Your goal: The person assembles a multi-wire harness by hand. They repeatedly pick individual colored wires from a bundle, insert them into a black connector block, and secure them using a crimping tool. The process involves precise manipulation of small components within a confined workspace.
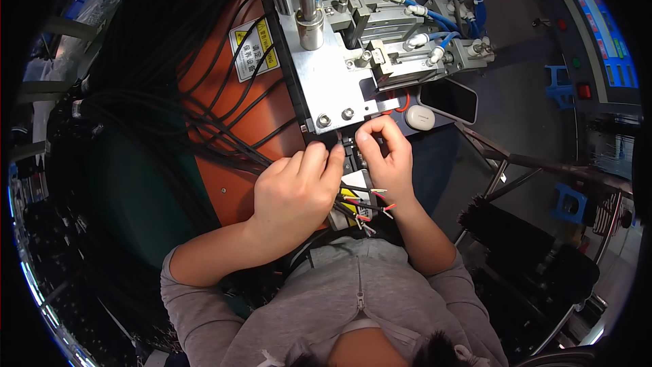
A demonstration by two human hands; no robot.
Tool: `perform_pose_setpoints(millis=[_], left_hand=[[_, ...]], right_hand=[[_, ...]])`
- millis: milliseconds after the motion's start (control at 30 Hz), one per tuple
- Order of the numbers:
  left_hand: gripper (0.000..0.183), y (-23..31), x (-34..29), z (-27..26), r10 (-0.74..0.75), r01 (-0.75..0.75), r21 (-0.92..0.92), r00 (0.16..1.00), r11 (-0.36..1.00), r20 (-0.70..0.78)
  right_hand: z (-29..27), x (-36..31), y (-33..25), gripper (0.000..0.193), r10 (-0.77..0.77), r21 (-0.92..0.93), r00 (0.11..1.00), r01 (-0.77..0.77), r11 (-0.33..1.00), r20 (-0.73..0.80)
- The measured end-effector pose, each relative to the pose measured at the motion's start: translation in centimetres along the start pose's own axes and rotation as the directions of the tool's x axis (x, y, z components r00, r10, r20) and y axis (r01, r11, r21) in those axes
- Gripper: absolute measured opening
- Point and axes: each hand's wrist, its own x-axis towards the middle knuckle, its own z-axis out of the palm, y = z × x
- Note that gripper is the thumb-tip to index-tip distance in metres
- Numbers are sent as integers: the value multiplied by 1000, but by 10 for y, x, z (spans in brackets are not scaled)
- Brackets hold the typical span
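My left hand (295, 187) is closed, its fingertips at a small black fixture (349, 153) below the front edge of a metal machine plate (326, 85). Black cables (234, 146) run from the left under this hand. Their ends, with stripped red, white and yellow wires (370, 214), stick out on its right side, so the bundle seems held in the palm. My right hand (388, 160) is on the other side of the fixture. Its thumb and forefinger are curled together near the plate's edge; whatever lies between them is too small to make out.
Behind the plate are pneumatic cylinders with blue tubes (441, 20). At its right lie a phone (448, 100) and a round white case (420, 117). An orange surface (224, 183) with a warning label (255, 49) is on the left. A lit screen (604, 34) stands far right.
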Motion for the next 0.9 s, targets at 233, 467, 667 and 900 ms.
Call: perform_pose_setpoints(millis=[233,467,667,900], left_hand=[[25,-5,-4,-1,-78,79,-14,995,997,60],[38,-12,7,-3,112,-203,-261,938,944,-327],[22,-11,10,2,17,-153,-396,945,905,-327],[17,-11,7,4,-6,-145,-390,933,909,-361]], right_hand=[[-28,2,-6,27,-296,326,927,213,921,230],[-26,-2,-21,25,-356,466,930,275,841,94],[-2,-5,-32,26,-406,428,906,416,802,-119],[-8,-2,-46,9,-215,271,967,173,947,133]])
